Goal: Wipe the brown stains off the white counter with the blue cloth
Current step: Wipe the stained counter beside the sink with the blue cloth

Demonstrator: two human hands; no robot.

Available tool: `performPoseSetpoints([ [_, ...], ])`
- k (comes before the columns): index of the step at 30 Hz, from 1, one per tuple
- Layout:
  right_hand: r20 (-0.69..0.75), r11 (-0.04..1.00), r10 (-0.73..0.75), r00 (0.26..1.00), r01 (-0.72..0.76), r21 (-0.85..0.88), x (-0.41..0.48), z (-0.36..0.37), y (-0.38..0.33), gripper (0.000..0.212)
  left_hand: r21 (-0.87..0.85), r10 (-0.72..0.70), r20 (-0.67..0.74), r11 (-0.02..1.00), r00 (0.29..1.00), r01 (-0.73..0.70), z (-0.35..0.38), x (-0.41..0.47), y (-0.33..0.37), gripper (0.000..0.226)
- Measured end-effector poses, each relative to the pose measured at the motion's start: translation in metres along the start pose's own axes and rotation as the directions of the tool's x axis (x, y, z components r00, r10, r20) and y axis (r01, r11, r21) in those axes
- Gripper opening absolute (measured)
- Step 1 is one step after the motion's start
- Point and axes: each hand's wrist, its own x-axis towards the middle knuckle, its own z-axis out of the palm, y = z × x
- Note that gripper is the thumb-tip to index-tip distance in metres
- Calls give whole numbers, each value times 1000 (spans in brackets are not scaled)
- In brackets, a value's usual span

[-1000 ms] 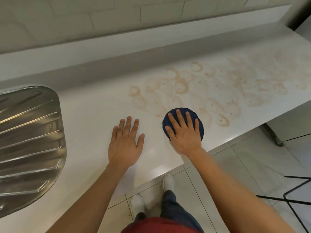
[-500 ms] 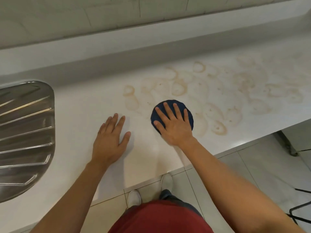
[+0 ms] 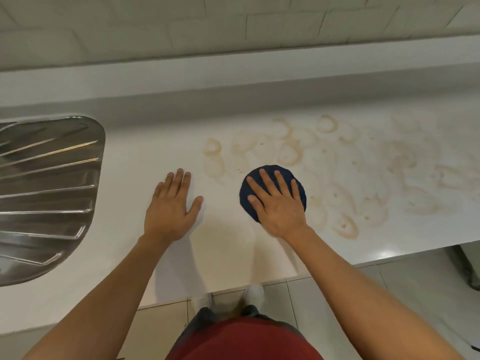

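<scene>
Head view: the blue cloth (image 3: 285,172) lies flat on the white counter (image 3: 233,255), just right of the middle of the frame. It shows as a round, dark disc, so no long axis or pointing direction can be told.

The right hand (image 3: 279,209) lies palm down on top of the cloth. Its fingers (image 3: 262,178) are straight and spread and point toward 11 o'clock, with the thumb out toward 9 o'clock. The fingertips stay inside the cloth's far rim, and the heel of the palm overhangs the near rim at 6 o'clock. It presses the cloth flat; nothing is pinched.

The brown stains (image 3: 288,152) are pale rings and smears that fan out from the cloth between 11 and 4 o'clock; the nearest rings touch or almost touch its edge. One more ring pair sits at 10 o'clock, between the two hands.

The left hand (image 3: 168,211) rests palm down on bare counter at 9 o'clock from the cloth, apart from it. Its fingers are straight and close together and point to 12 o'clock, with the thumb splayed toward 2 o'clock. It holds nothing.

A ribbed steel drainboard (image 3: 52,190) fills the frame's 9 o'clock edge. A tiled wall (image 3: 233,27) runs along 12 o'clock. At 6 o'clock are a red garment (image 3: 241,339) and white shoes (image 3: 255,292).
</scene>
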Motion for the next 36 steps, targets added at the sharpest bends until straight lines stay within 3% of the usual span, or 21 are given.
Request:
performPoseSetpoints([
  [4,6,1000,28,1000,-28,-4,30,2,-38,56,19,5,-3,1000,1000,-5,0,-1,-2,77],
  [10,-18,994,-107,994,107,-31,-20,21,-51,53,22,27,-50,999,998,-26,4,-2,-3,77],
  [15,-20,999,22,1000,-23,-24,-21,7,-2,52,22,27,-53,999,998,-26,6,-2,-2,76],
  [18,-6,997,72,997,-72,-22,19,-5,-13,54,15,14,-52,1000,999,-13,5,-1,-2,76],
  [23,16,999,-33,999,33,-40,37,2,-55,56,28,7,-30,1000,1000,-6,6,1,-4,78],
  [27,9,990,-134,991,135,-34,2,11,-37,54,31,7,-23,999,1000,-7,7,1,-5,77],
  [33,-5,993,117,993,-117,-31,30,4,-22,56,24,6,16,1000,1000,-7,5,3,-6,80],
  [36,21,996,90,996,-89,-23,37,10,-55,59,-19,6,22,1000,1000,-6,0,5,-6,77],
])
